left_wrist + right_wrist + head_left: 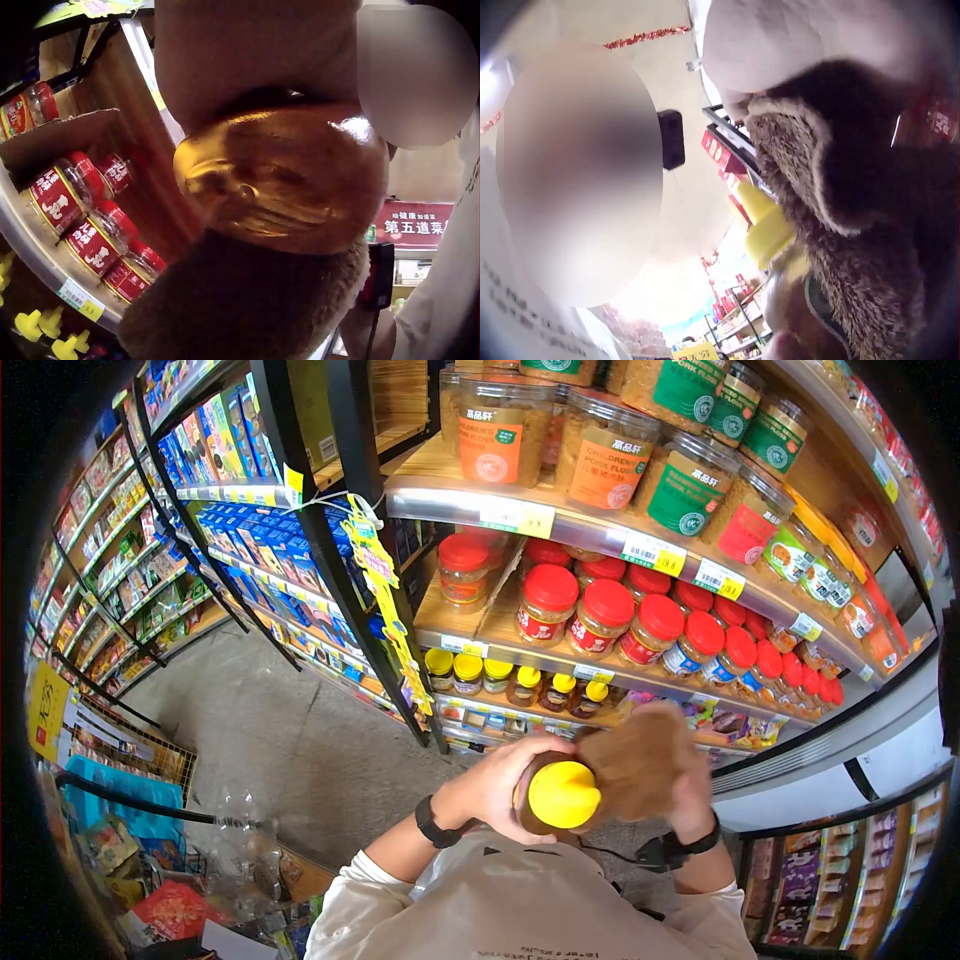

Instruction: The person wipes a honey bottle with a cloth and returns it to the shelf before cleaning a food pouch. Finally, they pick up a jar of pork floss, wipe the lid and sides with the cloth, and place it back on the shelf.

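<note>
A bottle with a yellow cap (563, 794) is gripped in my left hand (500, 785), fingers and thumb round its side; the left wrist view shows its amber, see-through base (285, 180). My right hand (690, 795) holds a brown fluffy cloth (640, 760), blurred in the head view, against the bottle's right side. In the left wrist view the cloth (247, 300) lies right beside the base. The right wrist view shows the cloth (855, 277) hanging from my right hand (780, 45), near the yellow cap (769, 229).
Shelves in front hold red-lidded jars (548, 592), larger tubs (605, 455) and, lower down, several yellow-capped bottles (525, 682). A black shelf post (345, 560) stands left of them. Grey floor (270, 720) shows at the left, with bagged goods (175, 910) at the lower left.
</note>
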